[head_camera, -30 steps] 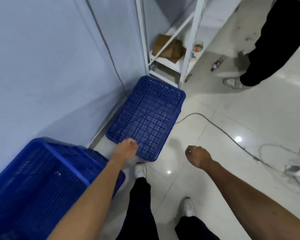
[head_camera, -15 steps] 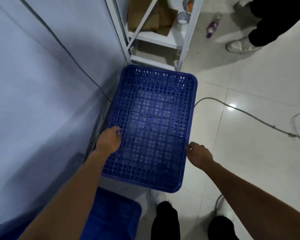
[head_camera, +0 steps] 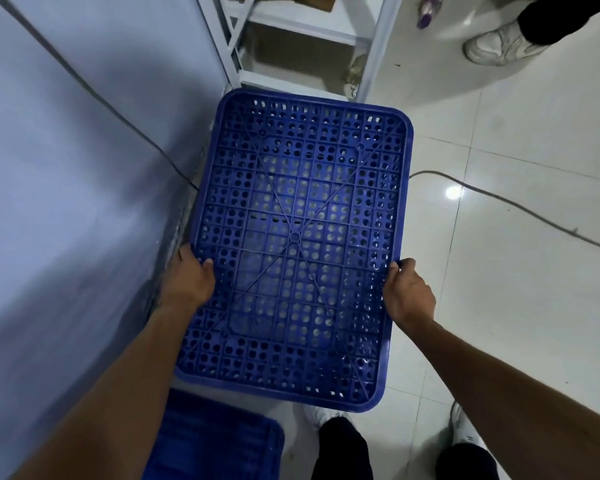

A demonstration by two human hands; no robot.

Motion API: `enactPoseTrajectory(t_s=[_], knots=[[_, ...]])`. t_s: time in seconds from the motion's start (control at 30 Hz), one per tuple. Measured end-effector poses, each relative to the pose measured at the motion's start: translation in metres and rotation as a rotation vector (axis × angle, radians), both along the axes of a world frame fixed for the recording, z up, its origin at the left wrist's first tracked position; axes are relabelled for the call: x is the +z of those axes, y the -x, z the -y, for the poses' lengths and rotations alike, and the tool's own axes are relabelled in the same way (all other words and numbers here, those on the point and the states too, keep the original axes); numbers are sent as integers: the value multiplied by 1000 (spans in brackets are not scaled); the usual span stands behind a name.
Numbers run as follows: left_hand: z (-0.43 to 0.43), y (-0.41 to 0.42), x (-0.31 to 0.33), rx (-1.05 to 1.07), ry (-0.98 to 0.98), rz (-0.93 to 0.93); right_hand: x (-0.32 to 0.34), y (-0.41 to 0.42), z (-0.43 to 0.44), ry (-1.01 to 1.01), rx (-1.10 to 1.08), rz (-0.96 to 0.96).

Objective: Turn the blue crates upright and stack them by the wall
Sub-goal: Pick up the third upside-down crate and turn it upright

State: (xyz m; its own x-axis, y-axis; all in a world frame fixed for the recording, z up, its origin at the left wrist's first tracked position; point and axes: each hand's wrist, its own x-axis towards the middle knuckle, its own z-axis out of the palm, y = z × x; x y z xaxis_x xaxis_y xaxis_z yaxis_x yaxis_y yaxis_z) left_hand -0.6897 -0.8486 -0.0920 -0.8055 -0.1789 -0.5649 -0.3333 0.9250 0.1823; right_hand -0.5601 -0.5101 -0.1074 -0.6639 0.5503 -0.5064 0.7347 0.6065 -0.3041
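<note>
Crate bottom-up; left hand, right hand grip sides.

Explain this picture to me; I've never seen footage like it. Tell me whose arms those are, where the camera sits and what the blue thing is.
No machine here: a person wears one wide-angle camera on the head, looking down at their own arms. The left hand and the right hand each have a grip on one long edge of a blue crate, which sits beside the wall, apparently bottom side up. Part of a second blue crate shows at the lower edge. Beyond are a white shelf frame, a cable across the tiled floor and another person's shoe.
</note>
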Motion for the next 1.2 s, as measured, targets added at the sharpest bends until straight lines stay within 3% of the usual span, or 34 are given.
enactPoseTrajectory(t_s=[0.13,0.33,0.6,0.97,1.2], knots=[[-3,23,-10,222,-74,83,-8,10,-3,-31,-34,-42],[-12,22,-6,304,-176,15,-15,14,-17,-163,-69,-61],[-66,-36,26,239,-81,-305,18,-16,-71,-280,-171,-167],[-211,-125,53,212,-179,-350,69,-116,-216,-318,-176,-121],[-311,-158,45,151,-207,-359,62,-171,-314,-163,-238,69]])
